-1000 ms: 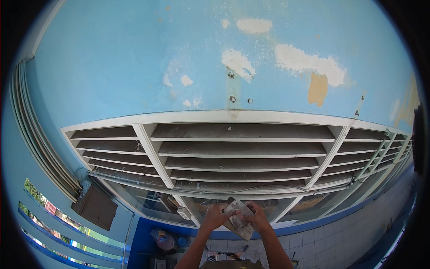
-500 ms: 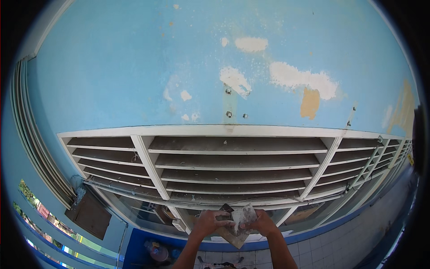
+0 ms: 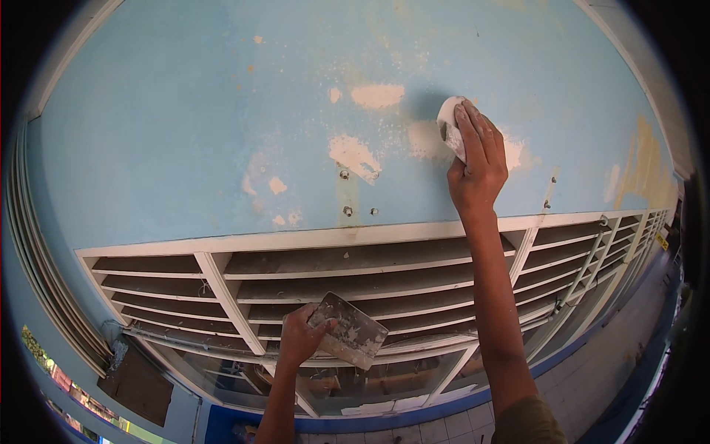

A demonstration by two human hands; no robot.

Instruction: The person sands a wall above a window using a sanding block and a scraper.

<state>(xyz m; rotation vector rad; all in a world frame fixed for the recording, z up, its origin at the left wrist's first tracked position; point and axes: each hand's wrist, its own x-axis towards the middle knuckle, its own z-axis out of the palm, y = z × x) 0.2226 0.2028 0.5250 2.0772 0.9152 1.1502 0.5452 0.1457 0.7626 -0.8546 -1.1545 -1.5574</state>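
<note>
My right hand (image 3: 479,159) reaches up to the light-blue wall (image 3: 185,148). Its fingers are closed over a folded white sheet (image 3: 450,124) coated in dust, which lies at or against a white putty patch (image 3: 515,153). The exact kind of sheet is not clear. Lower down, in front of the louvres, my left hand (image 3: 299,333) grips a flat rectangular plate (image 3: 359,333) by one side. Dark grey-brown and tilted, the plate carries whitish putty smears. Further white patches (image 3: 377,96) lie on the wall to the left of my right hand.
Bolts (image 3: 347,212) stick out of the wall just above the white louvre frame (image 3: 281,238). Dusty slats (image 3: 355,263) run beneath it, with window glass lower down. Pipes (image 3: 37,244) climb the left side above a brown box (image 3: 137,385). A tiled floor (image 3: 436,429) shows at the bottom.
My hands have separated. The right one has risen to the wall with the white sheet, while the left has shifted left and slightly up, keeping the plate. The view has tilted a little.
</note>
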